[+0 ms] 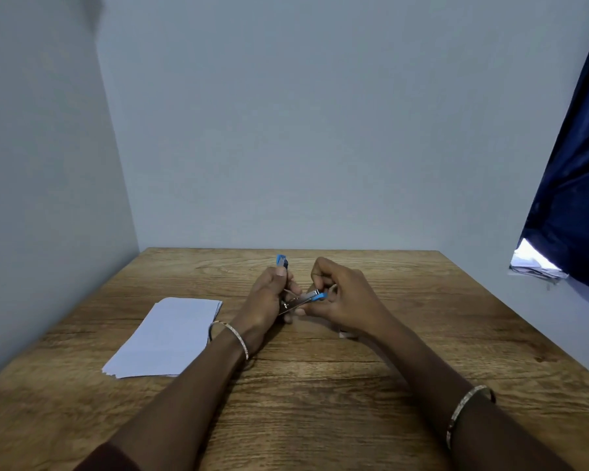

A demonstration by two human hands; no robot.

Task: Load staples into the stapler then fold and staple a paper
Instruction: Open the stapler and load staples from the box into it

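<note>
The small blue stapler (288,283) is up off the desk (354,385), swung open. The left hand (269,297) grips its body; the right hand (340,297) pinches its metal tray. It looks light, hard and slippery, so hold the sides.

stapler (298,300) middle hidden by fingers (295,287)

The table (320,396) is brown wood with a strong grain and dark cracks running across it. Behind the table's far edge stands a plain pale wall (320,130). A second pale wall (41,198) runs along the table's left side and meets the first at the table's far left corner. Right of the table, above its far right corner, hangs a dark blue curtain (572,185); bright light shows under its lower edge.
</note>
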